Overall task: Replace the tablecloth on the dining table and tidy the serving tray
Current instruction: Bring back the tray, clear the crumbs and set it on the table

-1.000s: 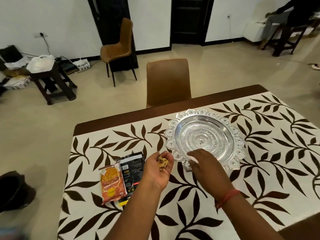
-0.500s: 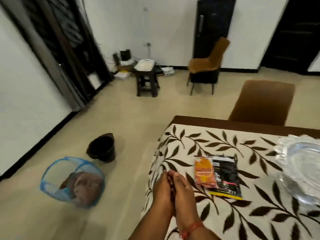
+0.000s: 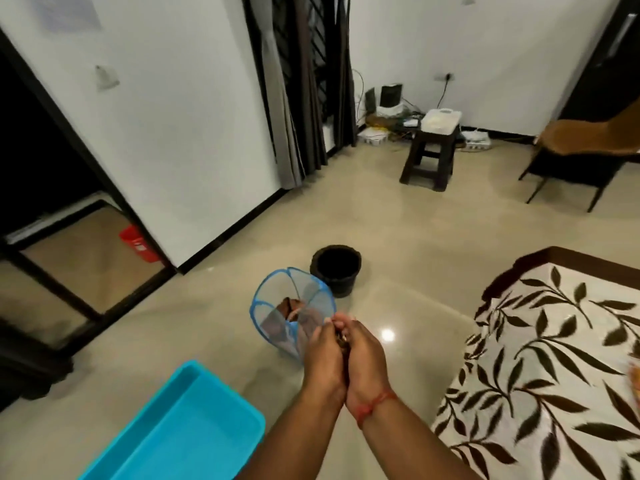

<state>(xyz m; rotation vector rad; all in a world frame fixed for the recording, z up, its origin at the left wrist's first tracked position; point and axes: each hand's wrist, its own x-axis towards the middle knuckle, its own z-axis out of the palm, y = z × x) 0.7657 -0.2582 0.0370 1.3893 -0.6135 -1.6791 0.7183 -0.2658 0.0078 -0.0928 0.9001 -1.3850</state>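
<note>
My left hand (image 3: pixel 323 355) and my right hand (image 3: pixel 365 355) are pressed together, cupped around small brown scraps (image 3: pixel 342 339) that barely show between the palms. A red thread circles my right wrist. The hands hover over the floor, left of the dining table, near the blue mesh basket (image 3: pixel 277 306). The white tablecloth with brown leaves (image 3: pixel 554 358) covers the table at the right. The silver serving tray is out of view.
A black bin (image 3: pixel 337 268) stands on the floor just beyond the mesh basket, which holds brown cloth. A turquoise tub (image 3: pixel 180 427) sits at lower left. Farther off are a dark stool (image 3: pixel 431 157), a brown chair (image 3: pixel 585 143), curtains and a doorway.
My right hand left the silver tray and closed against the left over the scraps. The view swung left from the table; my joined hands now hang over the floor by the mesh basket.
</note>
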